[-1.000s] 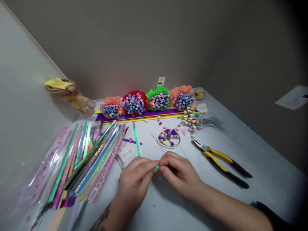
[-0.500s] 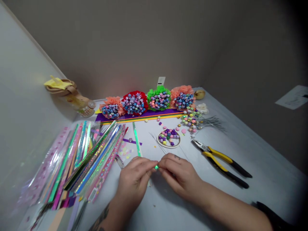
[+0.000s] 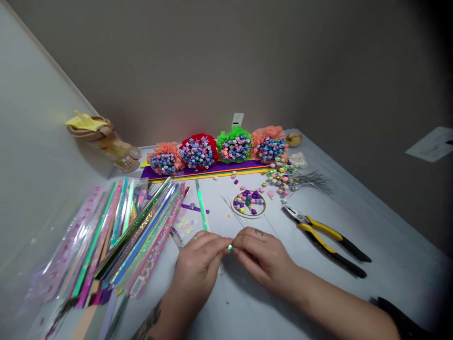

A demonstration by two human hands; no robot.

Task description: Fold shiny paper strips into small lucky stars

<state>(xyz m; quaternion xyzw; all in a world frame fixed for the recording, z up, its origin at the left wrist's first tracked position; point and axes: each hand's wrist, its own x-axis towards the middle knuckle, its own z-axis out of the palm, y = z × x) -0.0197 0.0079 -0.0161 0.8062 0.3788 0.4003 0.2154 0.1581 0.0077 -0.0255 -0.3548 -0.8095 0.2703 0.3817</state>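
Note:
Between the fingertips of both hands is a small shiny green piece (image 3: 230,247), mostly covered by the fingers. My left hand (image 3: 200,259) pinches it from the left, and my right hand (image 3: 264,255) pinches it from the right. Just beyond my left hand lies a shiny green strip (image 3: 201,203) on the white table (image 3: 255,307). A round hoop (image 3: 250,216) holding small purple, pink and yellow paper stars (image 3: 252,194) sits past my right hand, with thin wires beside it.
Pliers (image 3: 325,241) with yellow and black handles lie at the right. Packs of shiny strips (image 3: 141,236) cover the left side. Star-filled paper flowers (image 3: 198,151) line the back. Loose stars and wire stems (image 3: 311,181) are at the back right, a basket (image 3: 95,127) at the back left.

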